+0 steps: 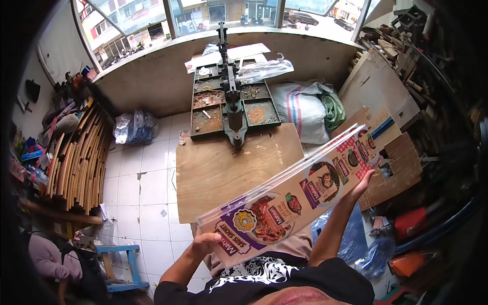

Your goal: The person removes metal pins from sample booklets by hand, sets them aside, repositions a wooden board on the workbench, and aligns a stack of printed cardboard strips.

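Note:
A stack of long printed display boards point(300, 206), showing food pictures and the words "Mahsuri" and "Saus Sachet", lies tilted across my lap. Its right end is higher than its left. At the lower left end my left hand point(206, 243) grips the edge, thumb on the printed face. Near the upper right end my right hand point(364, 184) holds the lower edge, with most of its fingers hidden behind the boards. Just beyond the stack is a wooden work board point(223, 168), and on its far part stands a dark metal hand press point(234, 109).
Around the press sits a sectioned metal tray point(198, 134) with small metal pieces. White sacks point(303, 109) stand behind to the right. Wooden slats point(76, 157) are stacked at left, near a blue stool point(133, 264). Clear plastic bags point(376, 254) lie on the right-hand floor.

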Available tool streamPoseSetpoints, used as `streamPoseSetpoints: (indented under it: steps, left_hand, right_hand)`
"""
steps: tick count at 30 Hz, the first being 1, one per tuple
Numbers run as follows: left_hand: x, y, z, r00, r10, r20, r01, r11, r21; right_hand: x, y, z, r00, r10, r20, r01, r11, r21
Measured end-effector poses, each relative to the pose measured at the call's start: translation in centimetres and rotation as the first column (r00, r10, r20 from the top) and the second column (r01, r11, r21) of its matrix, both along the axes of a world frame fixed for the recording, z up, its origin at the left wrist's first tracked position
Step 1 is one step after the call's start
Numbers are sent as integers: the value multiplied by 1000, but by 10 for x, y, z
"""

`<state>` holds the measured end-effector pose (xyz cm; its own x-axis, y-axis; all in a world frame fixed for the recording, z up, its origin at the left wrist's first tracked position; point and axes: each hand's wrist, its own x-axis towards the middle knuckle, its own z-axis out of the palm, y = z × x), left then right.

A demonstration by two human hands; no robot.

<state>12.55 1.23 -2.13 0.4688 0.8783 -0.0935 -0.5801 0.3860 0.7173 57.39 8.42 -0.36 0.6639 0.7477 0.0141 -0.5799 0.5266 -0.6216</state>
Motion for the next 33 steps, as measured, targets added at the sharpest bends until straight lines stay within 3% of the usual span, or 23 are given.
streamPoseSetpoints:
  steps: [3, 5, 9, 11, 12, 13, 15, 17, 18, 19, 22, 23, 26, 27, 29, 33]
  left_hand:
    - [-3, 12, 5, 993, -116, 20, 118, 989, -91]
    - [-9, 23, 12, 983, -142, -113, 141, 990, -19]
    - [-19, 37, 24, 985, -60, -160, 70, 996, 59]
    - [-28, 46, 35, 962, 71, -265, -40, 992, 120]
    - [-36, 54, 32, 947, 136, -291, -80, 977, 196]
    - [-46, 62, 28, 929, 202, -311, -117, 955, 272]
    - [-60, 72, 34, 860, 354, -368, -199, 896, 396]
    - [-75, 80, 39, 815, 448, -367, -258, 848, 464]
    - [-85, 82, 39, 799, 472, -372, -260, 830, 494]
    - [-93, 84, 40, 783, 495, -377, -260, 810, 526]
    - [-122, 90, 33, 720, 541, -435, -254, 789, 560]
    - [-131, 91, 27, 655, 566, -501, -226, 780, 584]
    - [-148, 95, 21, 660, 559, -502, -231, 786, 573]
    - [-152, 97, 19, 680, 547, -487, -205, 781, 591]
    - [-154, 103, 19, 664, 553, -504, -190, 776, 601]
    - [-157, 117, 6, 647, 565, -511, -153, 753, 640]
  right_hand:
    - [26, -8, -23, 994, -76, -74, 73, 996, -51]
    - [49, -14, -34, 993, -103, -58, 100, 993, -55]
    - [56, -9, -43, 989, -150, -11, 149, 987, -57]
    - [81, -6, -79, 985, -172, -1, 169, 968, -185]
    - [85, 1, -89, 967, 176, 186, -207, 965, 161]
    - [86, 3, -101, 973, 173, 155, -194, 972, 133]
    - [46, 6, -72, 982, 164, 92, -171, 982, 77]
    - [35, 16, -67, 990, 137, 30, -140, 978, 156]
    - [37, 17, -70, 962, 274, 5, -270, 946, 177]
    - [38, 22, -74, 961, 278, 7, -275, 945, 178]
    - [43, 41, -86, 826, 464, 319, -486, 874, -13]
    - [45, 44, -91, 825, 467, 320, -489, 872, -11]
    - [7, 42, -44, 766, 435, 472, -423, 895, -139]
    - [11, 45, -51, 768, 434, 471, -423, 896, -136]
    - [24, 49, -69, 641, 481, 598, -359, 876, -320]
    - [13, 52, -72, 613, 524, 591, -336, 850, -405]
